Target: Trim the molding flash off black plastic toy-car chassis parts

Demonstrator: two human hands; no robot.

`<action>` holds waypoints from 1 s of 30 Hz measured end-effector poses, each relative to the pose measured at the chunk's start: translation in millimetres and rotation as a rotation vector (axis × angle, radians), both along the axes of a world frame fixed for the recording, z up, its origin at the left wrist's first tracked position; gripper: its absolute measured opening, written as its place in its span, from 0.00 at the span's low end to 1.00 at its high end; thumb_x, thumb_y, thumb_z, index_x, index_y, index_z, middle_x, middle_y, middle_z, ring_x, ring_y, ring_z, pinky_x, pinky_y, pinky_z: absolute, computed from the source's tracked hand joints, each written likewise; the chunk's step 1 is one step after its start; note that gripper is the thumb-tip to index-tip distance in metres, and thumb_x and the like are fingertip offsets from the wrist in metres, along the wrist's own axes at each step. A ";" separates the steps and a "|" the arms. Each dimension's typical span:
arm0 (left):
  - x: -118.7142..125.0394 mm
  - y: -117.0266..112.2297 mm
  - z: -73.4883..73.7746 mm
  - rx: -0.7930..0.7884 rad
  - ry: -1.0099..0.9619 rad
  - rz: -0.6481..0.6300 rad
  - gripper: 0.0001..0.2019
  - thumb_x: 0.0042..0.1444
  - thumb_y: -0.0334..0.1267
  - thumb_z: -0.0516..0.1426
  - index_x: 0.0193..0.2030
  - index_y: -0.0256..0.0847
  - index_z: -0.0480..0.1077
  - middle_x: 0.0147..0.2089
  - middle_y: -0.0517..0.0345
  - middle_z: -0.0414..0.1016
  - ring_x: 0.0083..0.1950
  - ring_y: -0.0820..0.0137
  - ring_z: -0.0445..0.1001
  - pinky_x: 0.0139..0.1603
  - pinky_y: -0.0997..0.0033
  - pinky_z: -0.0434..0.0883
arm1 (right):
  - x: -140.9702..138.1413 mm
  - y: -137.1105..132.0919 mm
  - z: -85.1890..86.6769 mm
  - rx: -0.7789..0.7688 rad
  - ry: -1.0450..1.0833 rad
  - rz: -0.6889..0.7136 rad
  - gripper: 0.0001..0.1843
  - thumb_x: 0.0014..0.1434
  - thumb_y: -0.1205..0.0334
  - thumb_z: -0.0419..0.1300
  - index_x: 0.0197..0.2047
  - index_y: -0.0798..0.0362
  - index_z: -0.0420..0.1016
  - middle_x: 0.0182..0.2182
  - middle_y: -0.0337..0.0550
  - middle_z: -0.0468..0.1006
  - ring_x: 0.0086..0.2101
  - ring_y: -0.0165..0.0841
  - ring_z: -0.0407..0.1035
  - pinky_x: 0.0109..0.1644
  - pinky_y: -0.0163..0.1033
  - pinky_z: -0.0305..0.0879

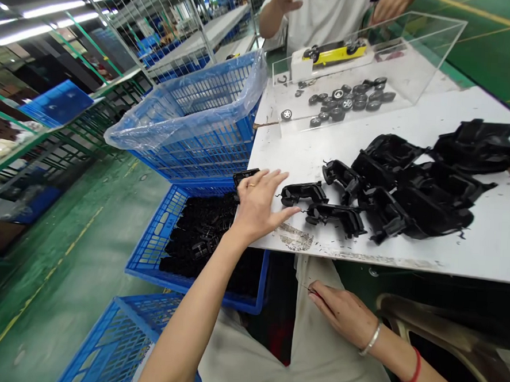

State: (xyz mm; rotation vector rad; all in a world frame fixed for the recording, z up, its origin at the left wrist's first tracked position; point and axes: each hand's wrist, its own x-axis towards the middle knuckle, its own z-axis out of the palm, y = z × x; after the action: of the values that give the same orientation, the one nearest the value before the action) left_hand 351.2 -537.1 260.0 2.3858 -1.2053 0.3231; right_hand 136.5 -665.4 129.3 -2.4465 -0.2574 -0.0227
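Note:
My left hand (260,203) lies flat on the near left corner of the white table (485,239), fingers stretched out, holding nothing. Its fingertips are just short of a small black plastic car part (303,193). Another black part (245,175) sits at the table edge behind the hand. A heap of black plastic car bodies (414,189) spreads across the table to the right. My right hand (342,313) rests below the table on my lap, fingers loosely together, pinching something thin I cannot make out.
A clear acrylic tray (418,68) at the far side holds several small black wheels (351,96) and a yellow toy car (335,52); another person stands behind it. Blue crates (152,242) stand left of the table, one full of black parts, one lined with plastic (190,118).

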 end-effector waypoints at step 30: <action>-54.1 80.1 -27.6 -0.484 1.180 0.072 0.32 0.41 0.54 0.66 0.52 0.39 0.73 0.52 0.51 0.76 0.55 0.58 0.72 0.57 0.64 0.67 | 30.6 -4.9 71.6 0.217 -0.093 -0.032 0.13 0.69 0.55 0.42 0.37 0.49 0.63 0.25 0.37 0.69 0.24 0.30 0.64 0.29 0.35 0.59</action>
State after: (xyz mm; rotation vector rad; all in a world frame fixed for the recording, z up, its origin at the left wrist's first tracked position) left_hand 297.0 -457.0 232.4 1.6670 -0.3977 -0.6366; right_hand 167.1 -670.3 201.0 -2.2357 -0.2439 -0.1699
